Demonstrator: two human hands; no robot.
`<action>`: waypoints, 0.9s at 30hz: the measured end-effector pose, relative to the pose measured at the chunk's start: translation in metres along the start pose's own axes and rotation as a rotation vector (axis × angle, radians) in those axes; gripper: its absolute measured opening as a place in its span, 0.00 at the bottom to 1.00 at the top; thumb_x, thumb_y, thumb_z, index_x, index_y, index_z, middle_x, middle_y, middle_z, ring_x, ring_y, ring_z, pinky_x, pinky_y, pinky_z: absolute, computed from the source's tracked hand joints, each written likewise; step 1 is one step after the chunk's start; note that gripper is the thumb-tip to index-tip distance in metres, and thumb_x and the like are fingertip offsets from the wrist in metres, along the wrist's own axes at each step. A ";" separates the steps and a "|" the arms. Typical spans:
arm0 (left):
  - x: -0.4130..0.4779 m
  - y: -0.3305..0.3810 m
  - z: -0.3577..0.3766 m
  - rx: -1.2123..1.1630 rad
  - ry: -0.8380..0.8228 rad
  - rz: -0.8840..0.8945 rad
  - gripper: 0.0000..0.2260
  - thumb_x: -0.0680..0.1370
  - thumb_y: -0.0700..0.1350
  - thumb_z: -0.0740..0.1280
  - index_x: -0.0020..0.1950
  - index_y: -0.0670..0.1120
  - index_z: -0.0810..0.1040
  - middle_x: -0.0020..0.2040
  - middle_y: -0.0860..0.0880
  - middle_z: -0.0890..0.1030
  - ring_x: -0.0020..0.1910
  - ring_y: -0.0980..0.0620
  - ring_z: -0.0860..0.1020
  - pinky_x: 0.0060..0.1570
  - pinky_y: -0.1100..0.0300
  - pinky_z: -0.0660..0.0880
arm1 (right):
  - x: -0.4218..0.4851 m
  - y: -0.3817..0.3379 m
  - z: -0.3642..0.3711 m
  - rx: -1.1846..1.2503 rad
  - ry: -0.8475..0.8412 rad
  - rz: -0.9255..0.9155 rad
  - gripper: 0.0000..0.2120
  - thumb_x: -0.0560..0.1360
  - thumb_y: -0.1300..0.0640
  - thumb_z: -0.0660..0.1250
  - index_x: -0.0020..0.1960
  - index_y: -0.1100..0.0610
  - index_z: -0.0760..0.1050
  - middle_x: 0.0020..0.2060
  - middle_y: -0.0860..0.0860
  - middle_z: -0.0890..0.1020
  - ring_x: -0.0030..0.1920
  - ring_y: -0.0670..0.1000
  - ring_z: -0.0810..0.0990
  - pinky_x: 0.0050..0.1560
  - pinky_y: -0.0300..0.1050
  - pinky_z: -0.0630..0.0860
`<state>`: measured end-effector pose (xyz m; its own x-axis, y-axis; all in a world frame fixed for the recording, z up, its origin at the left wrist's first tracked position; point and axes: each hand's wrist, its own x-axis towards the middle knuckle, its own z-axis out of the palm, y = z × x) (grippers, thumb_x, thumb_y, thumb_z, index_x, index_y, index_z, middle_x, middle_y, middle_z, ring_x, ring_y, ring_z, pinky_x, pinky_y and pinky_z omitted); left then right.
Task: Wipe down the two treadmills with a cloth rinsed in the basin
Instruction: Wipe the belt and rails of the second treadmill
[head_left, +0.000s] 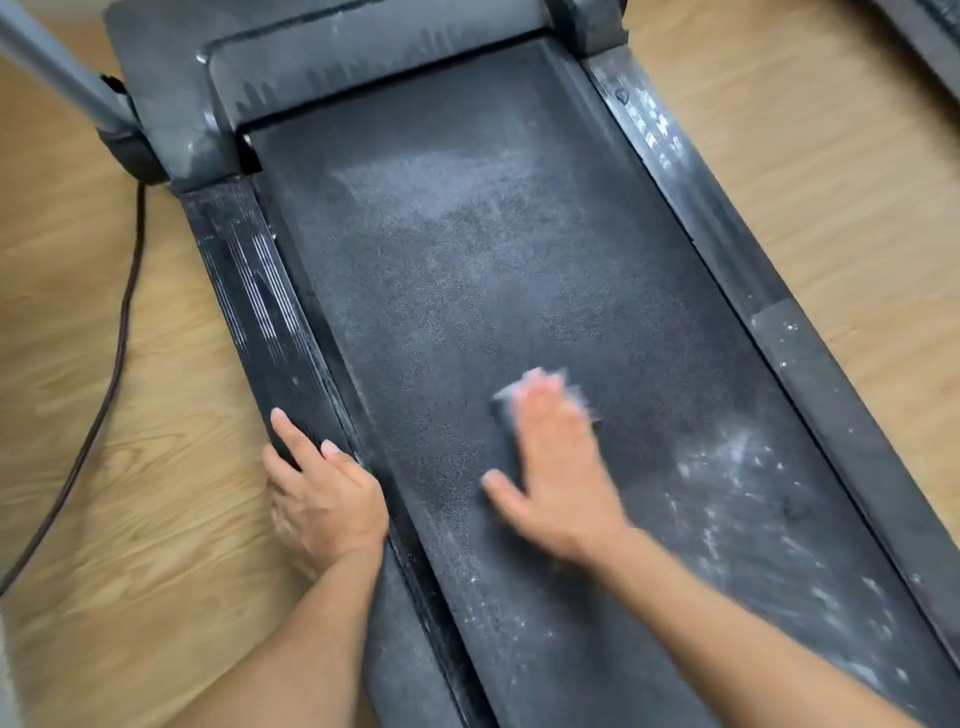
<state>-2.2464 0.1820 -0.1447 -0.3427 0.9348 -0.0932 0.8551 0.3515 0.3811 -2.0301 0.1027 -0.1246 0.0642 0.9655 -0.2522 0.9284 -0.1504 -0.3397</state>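
Observation:
A dark grey treadmill fills the view, its black belt (457, 249) dusty with pale smears in the middle and white flecks at the lower right. My right hand (556, 462) lies flat, fingers straight, pressing a grey cloth (511, 410) onto the belt; the hand is motion-blurred. The cloth shows only at the fingertips and along the hand's left side. My left hand (322, 493) rests on the treadmill's left side rail (249, 291), thumb on top and fingers curled over the outer edge.
A second treadmill's corner (930, 47) shows at the top right. A black power cable (122, 332) runs along the wooden floor (130, 493) at the left. A grey upright post (57, 67) rises from the front left of the motor cover (363, 57).

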 end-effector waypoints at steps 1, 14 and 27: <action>0.000 0.000 0.000 0.000 0.002 -0.003 0.29 0.84 0.51 0.54 0.85 0.47 0.57 0.73 0.34 0.69 0.56 0.27 0.77 0.53 0.35 0.74 | -0.008 -0.032 0.014 -0.005 -0.047 -0.148 0.47 0.76 0.39 0.63 0.85 0.59 0.47 0.85 0.58 0.45 0.84 0.57 0.36 0.83 0.61 0.48; 0.001 -0.007 0.001 0.061 -0.007 0.030 0.29 0.85 0.51 0.56 0.85 0.46 0.54 0.71 0.32 0.67 0.60 0.26 0.74 0.55 0.30 0.73 | -0.014 0.120 -0.025 -0.112 0.011 0.109 0.45 0.81 0.25 0.45 0.85 0.52 0.37 0.84 0.49 0.37 0.83 0.48 0.34 0.84 0.56 0.44; 0.006 -0.015 0.006 -0.058 -0.022 0.054 0.36 0.81 0.57 0.65 0.85 0.46 0.55 0.72 0.35 0.68 0.63 0.28 0.73 0.61 0.33 0.71 | -0.023 -0.054 0.038 0.056 0.023 -0.031 0.43 0.81 0.37 0.55 0.86 0.57 0.42 0.85 0.54 0.39 0.83 0.53 0.34 0.84 0.58 0.42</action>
<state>-2.2592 0.1830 -0.1566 -0.2874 0.9534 -0.0912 0.8478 0.2976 0.4389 -2.0955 0.0802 -0.1353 0.0445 0.9746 -0.2197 0.9080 -0.1311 -0.3978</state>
